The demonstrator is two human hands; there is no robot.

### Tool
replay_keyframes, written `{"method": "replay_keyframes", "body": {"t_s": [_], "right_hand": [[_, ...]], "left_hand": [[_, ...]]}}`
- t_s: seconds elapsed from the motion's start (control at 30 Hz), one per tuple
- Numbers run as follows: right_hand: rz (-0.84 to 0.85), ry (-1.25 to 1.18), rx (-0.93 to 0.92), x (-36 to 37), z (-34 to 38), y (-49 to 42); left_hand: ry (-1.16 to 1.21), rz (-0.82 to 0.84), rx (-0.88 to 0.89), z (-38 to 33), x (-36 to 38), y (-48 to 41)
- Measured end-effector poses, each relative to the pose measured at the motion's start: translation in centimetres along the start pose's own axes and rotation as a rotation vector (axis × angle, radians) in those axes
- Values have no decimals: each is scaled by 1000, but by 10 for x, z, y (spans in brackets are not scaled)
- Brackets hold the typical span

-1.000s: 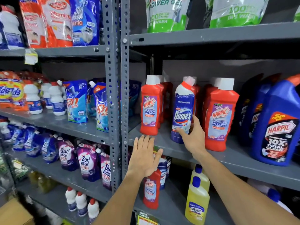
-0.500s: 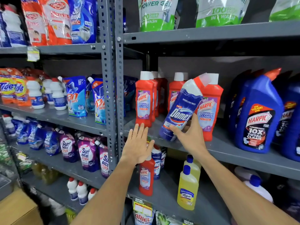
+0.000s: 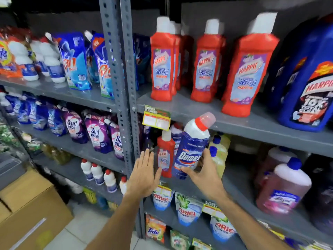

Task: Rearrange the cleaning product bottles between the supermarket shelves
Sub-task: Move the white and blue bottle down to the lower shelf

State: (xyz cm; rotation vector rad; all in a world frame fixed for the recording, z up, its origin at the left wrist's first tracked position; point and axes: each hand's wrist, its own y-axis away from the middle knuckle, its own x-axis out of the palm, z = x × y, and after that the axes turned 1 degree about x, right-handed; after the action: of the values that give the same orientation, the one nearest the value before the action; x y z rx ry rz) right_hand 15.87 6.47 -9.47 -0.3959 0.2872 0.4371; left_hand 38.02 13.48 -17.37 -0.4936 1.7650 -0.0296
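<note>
A blue and white Domex bottle with a red collar and clear cap is tilted in front of the lower shelf. My right hand grips it low on its body. Beside it, my left hand is flat and holds nothing, fingers apart, just left of a red Harpic bottle standing on that lower shelf. Several red Harpic bathroom cleaner bottles stand on the upper shelf, where a gap shows between them.
Big blue Harpic bottles fill the upper shelf's right end. Yellow bottles and pink jugs stand on the lower shelf. A grey upright post divides the racks. Detergent pouches fill the left rack. Cardboard boxes sit on the floor.
My right hand has lifted the Domex bottle off the upper shelf and brought it down in front of the lower shelf. The left hand dropped with it, and my view tilted downward.
</note>
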Motion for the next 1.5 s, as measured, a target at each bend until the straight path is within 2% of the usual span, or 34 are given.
{"method": "replay_keyframes", "body": {"t_s": [0.2,0.37,0.63,0.93,1.1,1.27,1.4,1.5], "right_hand": [[-73,84,147,38,-58,-6],[-107,141,236,71,-99,-24],[-217,214,322,92,-147,-54],[-262,248,354,85,-164,-96],[-291,239,360,90,-170,-108],[-270,263,372,89,-175,-113],[-231,381,511,95,-182,-97],[-161,447,530,105,-183,-72]], "left_hand": [[16,286,9,31,56,-6],[-4,386,25,53,91,-22],[-87,381,45,70,128,-51],[-48,404,64,79,145,-50],[-104,380,68,78,147,-48],[-93,395,74,78,146,-50],[-77,421,65,78,143,-48],[-63,436,75,79,140,-48]]}}
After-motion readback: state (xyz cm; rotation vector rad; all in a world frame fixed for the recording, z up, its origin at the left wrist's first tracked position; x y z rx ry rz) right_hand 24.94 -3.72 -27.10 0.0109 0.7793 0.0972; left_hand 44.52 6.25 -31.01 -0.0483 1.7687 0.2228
